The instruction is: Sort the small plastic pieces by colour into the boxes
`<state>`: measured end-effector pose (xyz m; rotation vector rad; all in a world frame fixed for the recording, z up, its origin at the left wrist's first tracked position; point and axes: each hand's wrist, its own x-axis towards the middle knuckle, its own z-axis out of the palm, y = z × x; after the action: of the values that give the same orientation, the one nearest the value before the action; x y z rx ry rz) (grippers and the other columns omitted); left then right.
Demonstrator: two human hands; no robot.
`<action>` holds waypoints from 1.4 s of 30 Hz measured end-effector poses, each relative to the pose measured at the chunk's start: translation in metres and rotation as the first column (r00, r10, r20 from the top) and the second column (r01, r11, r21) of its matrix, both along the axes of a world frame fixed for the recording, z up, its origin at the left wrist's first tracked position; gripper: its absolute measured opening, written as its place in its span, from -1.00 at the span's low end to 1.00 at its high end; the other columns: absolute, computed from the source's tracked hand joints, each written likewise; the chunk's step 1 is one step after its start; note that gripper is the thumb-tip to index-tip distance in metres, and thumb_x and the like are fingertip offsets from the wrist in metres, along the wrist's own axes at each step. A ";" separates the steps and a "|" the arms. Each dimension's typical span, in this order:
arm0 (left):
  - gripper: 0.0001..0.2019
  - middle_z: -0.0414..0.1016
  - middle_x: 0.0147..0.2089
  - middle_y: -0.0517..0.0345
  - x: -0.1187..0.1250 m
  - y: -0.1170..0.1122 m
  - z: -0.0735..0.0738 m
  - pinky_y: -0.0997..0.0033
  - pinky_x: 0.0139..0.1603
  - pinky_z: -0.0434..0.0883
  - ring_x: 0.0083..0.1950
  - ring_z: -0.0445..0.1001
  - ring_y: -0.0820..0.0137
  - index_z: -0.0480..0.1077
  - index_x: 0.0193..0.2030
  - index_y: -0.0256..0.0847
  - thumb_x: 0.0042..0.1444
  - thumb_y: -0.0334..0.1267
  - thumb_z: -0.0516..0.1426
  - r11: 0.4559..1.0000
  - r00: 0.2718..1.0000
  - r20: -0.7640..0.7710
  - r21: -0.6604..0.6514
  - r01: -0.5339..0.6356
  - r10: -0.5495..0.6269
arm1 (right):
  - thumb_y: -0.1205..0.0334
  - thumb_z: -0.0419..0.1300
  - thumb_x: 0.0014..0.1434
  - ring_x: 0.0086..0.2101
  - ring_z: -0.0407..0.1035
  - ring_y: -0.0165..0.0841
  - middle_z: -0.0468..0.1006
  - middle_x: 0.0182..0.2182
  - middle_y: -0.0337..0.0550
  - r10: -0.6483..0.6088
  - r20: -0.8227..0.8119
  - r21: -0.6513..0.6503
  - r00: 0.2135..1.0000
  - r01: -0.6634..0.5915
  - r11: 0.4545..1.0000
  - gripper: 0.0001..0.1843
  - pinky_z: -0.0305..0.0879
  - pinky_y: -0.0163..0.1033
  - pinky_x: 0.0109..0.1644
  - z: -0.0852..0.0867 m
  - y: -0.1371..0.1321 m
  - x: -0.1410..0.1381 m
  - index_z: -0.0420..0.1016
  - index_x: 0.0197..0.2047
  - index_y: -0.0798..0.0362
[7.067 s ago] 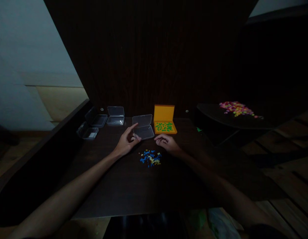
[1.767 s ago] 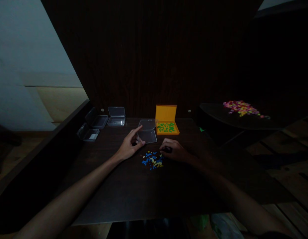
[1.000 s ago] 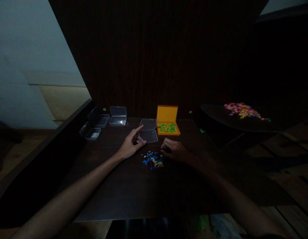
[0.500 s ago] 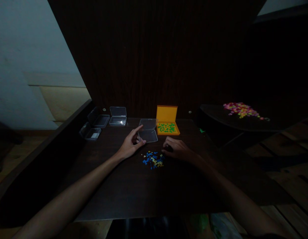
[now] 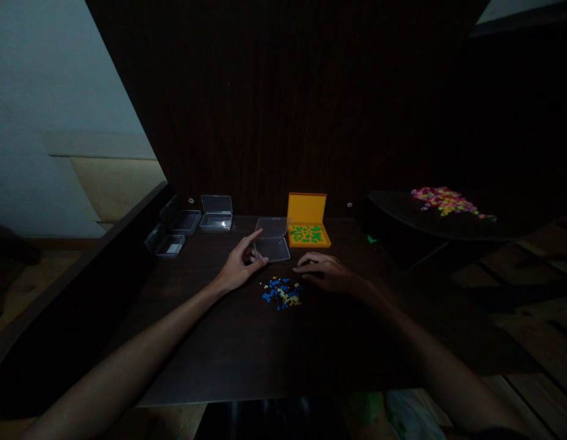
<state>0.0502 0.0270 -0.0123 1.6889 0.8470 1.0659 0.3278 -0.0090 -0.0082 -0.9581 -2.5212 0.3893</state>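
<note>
My left hand (image 5: 240,264) grips the left side of a clear plastic box (image 5: 278,249) whose lid stands open behind it. The thumb lies along the front edge and the fingers along the side. Just in front of the box is a loose pile of small blue and pale yellow pieces (image 5: 283,293) on the dark table. My right hand (image 5: 327,272) hovers at the pile's right, fingers reaching left and apart from the thumb, with nothing visible in it. Its fingertips are near the box's front right corner.
An orange box (image 5: 308,208), lid up, holds several green pieces (image 5: 306,233). Clear open boxes (image 5: 216,221) stand at the back left, one with a white slip (image 5: 174,249). Pink, red and yellow pieces (image 5: 446,201) lie heaped on a side shelf (image 5: 402,211). A dark panel (image 5: 265,110) rises behind.
My right hand has shifted slightly left, and its curled fingers have straightened out. My left hand stays on the clear box.
</note>
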 end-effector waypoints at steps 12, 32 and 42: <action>-0.26 0.40 -0.27 0.17 -0.001 0.000 -0.001 0.45 -0.21 0.41 -0.31 0.42 0.49 0.09 0.36 -0.20 0.05 -0.22 0.26 1.000 1.000 -0.009 -0.016 0.008 -0.008 | 0.28 0.07 0.32 -0.26 0.42 -0.33 0.53 -0.25 -0.07 -0.044 -0.031 0.098 0.999 0.047 0.994 -0.76 0.31 -0.25 -0.24 -0.011 -0.001 -0.009 0.57 -0.11 0.04; -0.26 0.39 -0.21 0.15 0.000 0.001 -0.001 0.44 -0.20 0.42 -0.31 0.40 0.51 0.12 0.35 -0.19 0.03 -0.23 0.26 1.000 1.000 -0.011 0.012 -0.009 0.009 | 0.31 0.10 0.29 -0.25 0.35 -0.33 0.52 -0.29 -0.10 -0.179 0.032 0.198 0.983 0.169 0.966 -0.79 0.31 -0.27 -0.21 -0.012 -0.002 -0.019 0.58 -0.15 0.04; -0.26 0.37 -0.31 0.20 0.000 0.001 -0.001 0.44 -0.19 0.40 -0.32 0.40 0.50 0.11 0.36 -0.21 0.05 -0.24 0.26 1.000 1.000 -0.006 0.014 0.006 -0.006 | 0.31 0.06 0.32 -0.21 0.32 -0.33 0.49 -0.27 -0.10 -0.277 0.117 0.182 0.954 0.253 0.950 -0.83 0.24 -0.29 -0.22 -0.011 -0.004 -0.026 0.49 -0.21 0.05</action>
<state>0.0503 0.0276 -0.0137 1.7060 0.8388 1.0657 0.3017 -0.0125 -0.0197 -1.2761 -2.4528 0.0298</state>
